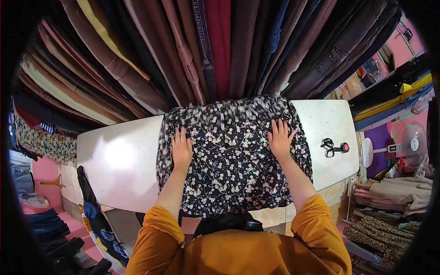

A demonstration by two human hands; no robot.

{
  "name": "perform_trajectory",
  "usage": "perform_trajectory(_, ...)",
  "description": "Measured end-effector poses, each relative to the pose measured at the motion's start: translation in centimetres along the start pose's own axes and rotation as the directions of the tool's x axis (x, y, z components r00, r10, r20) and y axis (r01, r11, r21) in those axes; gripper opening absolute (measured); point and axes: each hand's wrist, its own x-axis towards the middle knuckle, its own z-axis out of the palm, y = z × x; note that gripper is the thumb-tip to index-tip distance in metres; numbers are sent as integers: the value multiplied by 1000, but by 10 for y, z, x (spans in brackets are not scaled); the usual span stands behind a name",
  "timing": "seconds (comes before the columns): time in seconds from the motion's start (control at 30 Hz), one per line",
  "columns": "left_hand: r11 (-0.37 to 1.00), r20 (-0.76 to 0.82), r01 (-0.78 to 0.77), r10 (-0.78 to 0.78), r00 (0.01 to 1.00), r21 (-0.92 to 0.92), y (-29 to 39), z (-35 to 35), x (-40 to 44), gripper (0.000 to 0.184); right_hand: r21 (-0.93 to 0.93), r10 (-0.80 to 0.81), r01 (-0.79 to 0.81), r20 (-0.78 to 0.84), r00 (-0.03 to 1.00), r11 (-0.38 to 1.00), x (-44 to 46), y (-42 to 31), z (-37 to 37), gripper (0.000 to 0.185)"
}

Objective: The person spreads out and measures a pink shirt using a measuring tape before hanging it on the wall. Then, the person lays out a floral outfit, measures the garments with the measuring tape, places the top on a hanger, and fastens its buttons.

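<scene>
A black garment with a small white floral print [233,169] lies spread over the white table, its near edge hanging past the front. I cannot tell which kind of garment it is. My left hand [182,150] rests flat on its left part, fingers stretched away from me. On the right part, my right hand [280,141] lies flat too, with the thumb out to the side. Both hands press on the cloth and hold nothing. The far strip of the fabric looks blurred, as if moving.
Behind the white table [114,156] hangs a dense row of trousers [220,50]. A small black strapped device with a red face [335,147] lies on the table's right side. At the right stand a fan [412,142] and folded clothes [389,195]; dark folded clothes [50,227] lie at lower left.
</scene>
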Motion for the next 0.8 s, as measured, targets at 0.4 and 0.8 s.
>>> perform_trajectory(0.4, 913, 90, -195, 242, 966, -359, 68, -4, -124, 31, 820, 3, -178, 210, 978, 543, -120, -136, -4, 17)
perform_trajectory(0.8, 814, 186, 172, -80, 979, -555, 81, 26, -109, 17, 632, 90, -312, 357, 930, 709, -111, -144, -2, 12)
